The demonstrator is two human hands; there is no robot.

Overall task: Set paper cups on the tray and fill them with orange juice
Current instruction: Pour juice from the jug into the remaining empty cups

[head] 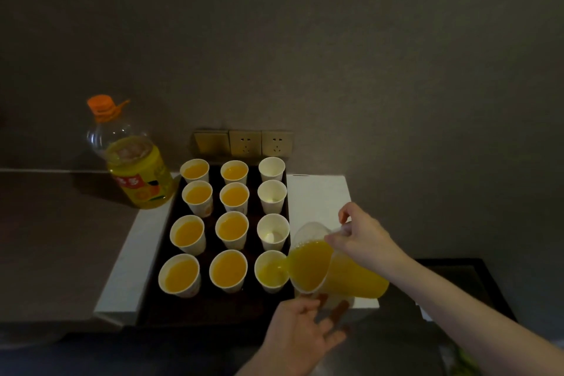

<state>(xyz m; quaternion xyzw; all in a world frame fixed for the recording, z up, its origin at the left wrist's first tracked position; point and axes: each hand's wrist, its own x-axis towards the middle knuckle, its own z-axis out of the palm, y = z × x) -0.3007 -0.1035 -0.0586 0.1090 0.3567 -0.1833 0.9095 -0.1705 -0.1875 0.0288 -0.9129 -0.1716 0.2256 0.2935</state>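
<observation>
A dark tray (pixel 213 308) holds several white paper cups in three columns. The left and middle columns are full of orange juice, for instance the near-left cup (pixel 179 275). In the right column the near cup (pixel 271 271) is receiving a stream of juice, and the three cups behind it, such as the one directly behind (pixel 273 232), are empty. My right hand (pixel 363 236) grips the handle of a clear pitcher (pixel 332 268) tilted to the left over that near cup. My left hand (pixel 305 330) supports the pitcher from underneath with fingers spread.
A large plastic juice bottle (pixel 134 162) with an orange cap stands at the tray's far left corner. The tray rests on a white board (pixel 317 195). Wall sockets (pixel 244 143) sit behind the cups. A second dark tray (pixel 467 284) lies at the right.
</observation>
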